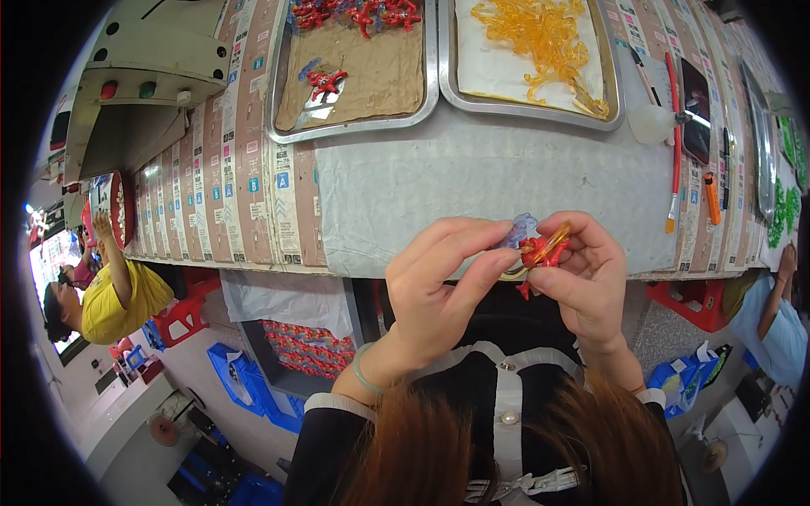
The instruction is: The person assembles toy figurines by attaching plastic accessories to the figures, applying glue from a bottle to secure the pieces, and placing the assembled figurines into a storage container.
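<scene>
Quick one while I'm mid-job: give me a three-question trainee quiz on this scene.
1. True or false: the right hand holds a red figurine.
2. The pile of translucent amber pieces lies in: A) the left metal tray; B) the right metal tray; C) a blue bin.
3. Fill in: the orange box cutter lies to the ___ of the red-handled paintbrush.

Key: 1 true; 2 B; 3 right.

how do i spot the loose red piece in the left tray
Of the two trays at the top of the picture, take the left metal tray, lined with brown paper. In its left half lies a small red piece with a bluish translucent part. Unlike the heap of red and bluish pieces above it, it lies alone.
</scene>
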Demonstrator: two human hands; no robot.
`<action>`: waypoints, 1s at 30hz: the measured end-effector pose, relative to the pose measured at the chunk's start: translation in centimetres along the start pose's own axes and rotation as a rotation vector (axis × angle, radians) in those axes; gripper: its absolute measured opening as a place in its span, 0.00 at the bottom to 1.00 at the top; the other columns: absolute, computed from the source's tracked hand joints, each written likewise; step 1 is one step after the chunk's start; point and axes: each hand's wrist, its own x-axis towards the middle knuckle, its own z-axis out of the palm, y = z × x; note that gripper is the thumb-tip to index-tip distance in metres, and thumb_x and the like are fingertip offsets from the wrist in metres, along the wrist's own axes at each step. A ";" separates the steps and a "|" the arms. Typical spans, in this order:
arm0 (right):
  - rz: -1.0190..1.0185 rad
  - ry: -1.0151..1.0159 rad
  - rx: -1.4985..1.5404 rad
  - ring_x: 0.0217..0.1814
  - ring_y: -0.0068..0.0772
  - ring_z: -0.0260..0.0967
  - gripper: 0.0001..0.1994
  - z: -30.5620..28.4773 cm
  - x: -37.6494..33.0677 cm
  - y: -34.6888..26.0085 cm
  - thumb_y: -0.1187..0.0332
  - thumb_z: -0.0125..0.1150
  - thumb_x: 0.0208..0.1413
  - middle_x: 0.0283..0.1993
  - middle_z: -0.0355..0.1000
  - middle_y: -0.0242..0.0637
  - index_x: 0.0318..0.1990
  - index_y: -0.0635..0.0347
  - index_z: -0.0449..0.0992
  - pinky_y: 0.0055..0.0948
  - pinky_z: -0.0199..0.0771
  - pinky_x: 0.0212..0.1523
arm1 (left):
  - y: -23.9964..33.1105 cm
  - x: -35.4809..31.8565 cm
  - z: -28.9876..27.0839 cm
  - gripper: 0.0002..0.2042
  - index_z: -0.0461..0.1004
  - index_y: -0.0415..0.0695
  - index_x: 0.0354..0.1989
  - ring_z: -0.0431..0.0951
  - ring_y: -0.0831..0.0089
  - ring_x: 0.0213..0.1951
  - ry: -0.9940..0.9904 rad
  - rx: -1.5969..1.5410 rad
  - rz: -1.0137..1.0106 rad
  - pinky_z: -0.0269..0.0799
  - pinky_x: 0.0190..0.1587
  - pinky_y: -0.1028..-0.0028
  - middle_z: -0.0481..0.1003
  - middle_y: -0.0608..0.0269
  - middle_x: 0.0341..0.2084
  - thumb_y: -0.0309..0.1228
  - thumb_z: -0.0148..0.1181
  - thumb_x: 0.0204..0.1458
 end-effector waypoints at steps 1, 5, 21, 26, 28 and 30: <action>0.048 0.021 0.052 0.34 0.21 0.66 0.16 0.0 0.1 0.0 0.80 0.56 0.42 0.35 0.67 0.37 0.41 0.68 0.63 0.19 0.67 0.37 | -0.1 0.1 -0.1 0.07 0.72 0.35 0.32 0.73 0.68 0.31 -0.028 -0.015 -0.033 0.68 0.33 0.77 0.73 0.53 0.29 0.22 0.56 0.42; 0.175 0.065 0.375 0.29 0.22 0.65 0.14 0.0 0.7 0.1 0.79 0.53 0.44 0.34 0.67 0.37 0.41 0.67 0.63 0.20 0.67 0.32 | -0.5 0.4 0.2 0.11 0.70 0.36 0.38 0.70 0.65 0.42 -0.104 -0.130 0.007 0.64 0.43 0.74 0.69 0.50 0.39 0.22 0.55 0.43; -0.513 0.470 -0.311 0.41 0.22 0.58 0.22 -4.9 0.8 0.6 0.78 0.56 0.42 0.41 0.57 0.35 0.47 0.63 0.56 0.20 0.60 0.40 | -3.1 0.1 0.6 0.14 0.60 0.33 0.44 0.69 0.60 0.44 0.019 -1.041 -0.436 0.68 0.44 0.62 0.61 0.46 0.47 0.25 0.46 0.49; -0.739 0.840 -0.952 0.43 0.26 0.55 0.22 -10.9 6.2 -2.3 0.73 0.60 0.41 0.41 0.59 0.37 0.44 0.64 0.59 0.26 0.57 0.43 | -2.9 0.1 0.2 0.17 0.58 0.34 0.48 0.67 0.60 0.46 -0.022 -1.125 -0.508 0.65 0.47 0.62 0.59 0.46 0.49 0.25 0.46 0.49; -0.714 0.858 -1.158 0.41 0.27 0.56 0.21 -12.9 7.4 -2.7 0.71 0.61 0.41 0.39 0.60 0.37 0.43 0.65 0.60 0.26 0.57 0.42 | -2.8 -0.3 0.6 0.18 0.59 0.34 0.49 0.65 0.63 0.48 -0.029 -1.072 -0.467 0.62 0.50 0.65 0.59 0.48 0.49 0.23 0.46 0.48; -0.405 0.840 -1.208 0.38 0.27 0.60 0.18 -15.8 7.8 -2.7 0.70 0.60 0.43 0.37 0.64 0.35 0.41 0.65 0.62 0.25 0.59 0.42 | -2.6 -0.2 1.2 0.17 0.60 0.34 0.48 0.64 0.64 0.49 -0.028 -0.986 -0.428 0.61 0.50 0.67 0.60 0.48 0.49 0.21 0.46 0.47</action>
